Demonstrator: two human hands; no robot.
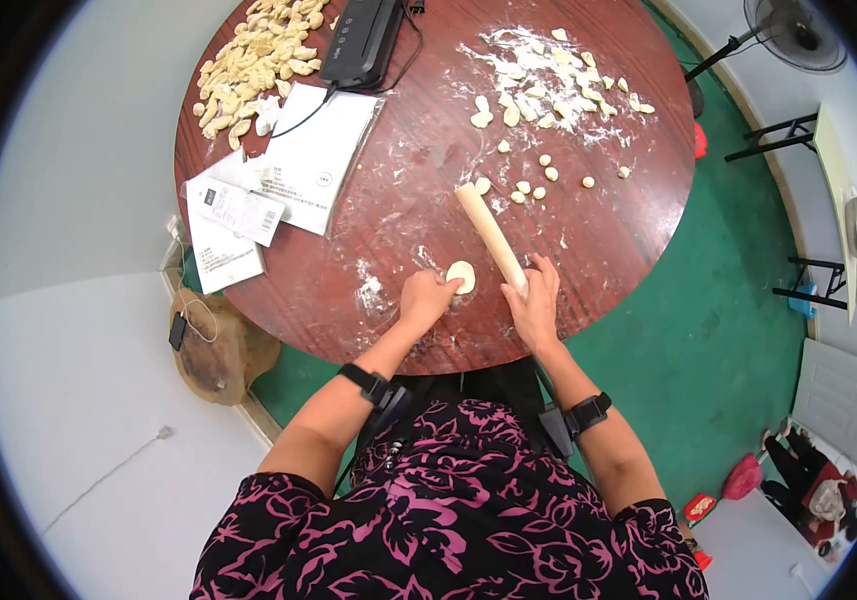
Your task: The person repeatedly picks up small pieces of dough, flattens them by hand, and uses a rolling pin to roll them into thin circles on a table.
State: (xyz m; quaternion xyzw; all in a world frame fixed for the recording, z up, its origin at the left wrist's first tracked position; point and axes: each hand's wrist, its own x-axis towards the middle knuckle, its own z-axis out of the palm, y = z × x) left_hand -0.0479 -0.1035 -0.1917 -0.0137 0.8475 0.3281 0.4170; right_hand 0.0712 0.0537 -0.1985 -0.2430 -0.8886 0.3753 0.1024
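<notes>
A small round dough wrapper (461,274) lies on the table near its front edge. My left hand (428,300) is closed at the wrapper's left side, its thumb on the rim. To the right, my right hand (536,302) grips the near end of a wooden rolling pin (489,232). The pin slants away to the upper left, apart from the wrapper. Beyond its far end, several dough balls (545,160) are scattered, one of them beside the tip. Flattened dough pieces (548,85) sit in loose flour farther back.
The round wooden table (408,180) also bears a heap of shaped dough pieces (258,60), a black appliance (363,45) with a cord, and white printed packets (323,150) at left. A wooden stump (218,350) stands below left. Another person (818,490) is at far right.
</notes>
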